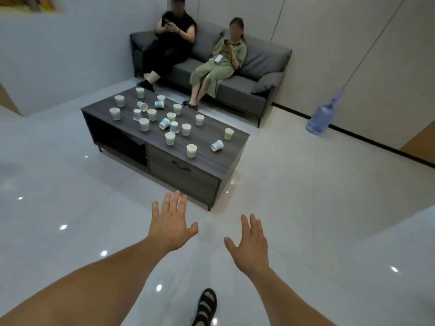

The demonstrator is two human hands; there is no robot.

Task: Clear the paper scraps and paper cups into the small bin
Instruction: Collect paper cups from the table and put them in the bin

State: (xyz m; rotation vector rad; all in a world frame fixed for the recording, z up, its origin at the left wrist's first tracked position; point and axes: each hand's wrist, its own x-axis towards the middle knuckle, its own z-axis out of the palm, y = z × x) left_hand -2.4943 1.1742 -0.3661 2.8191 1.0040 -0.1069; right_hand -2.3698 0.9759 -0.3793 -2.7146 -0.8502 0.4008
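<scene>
Several paper cups stand or lie scattered on a dark wooden coffee table (211,161). Most are pale green and upright, like the nearest one (191,150). A few are blue and white and tipped on their sides, such as one near the right end (217,145). My left hand (170,223) and my right hand (250,243) are stretched out over the floor, well short of the table, fingers spread, holding nothing. No bin and no paper scraps are in view.
Two people sit on a grey sofa (263,60) behind the table, each looking at a phone. A blue water jug (320,118) stands by the right wall. Glossy white floor lies between me and the table; my sandalled foot (206,307) shows below.
</scene>
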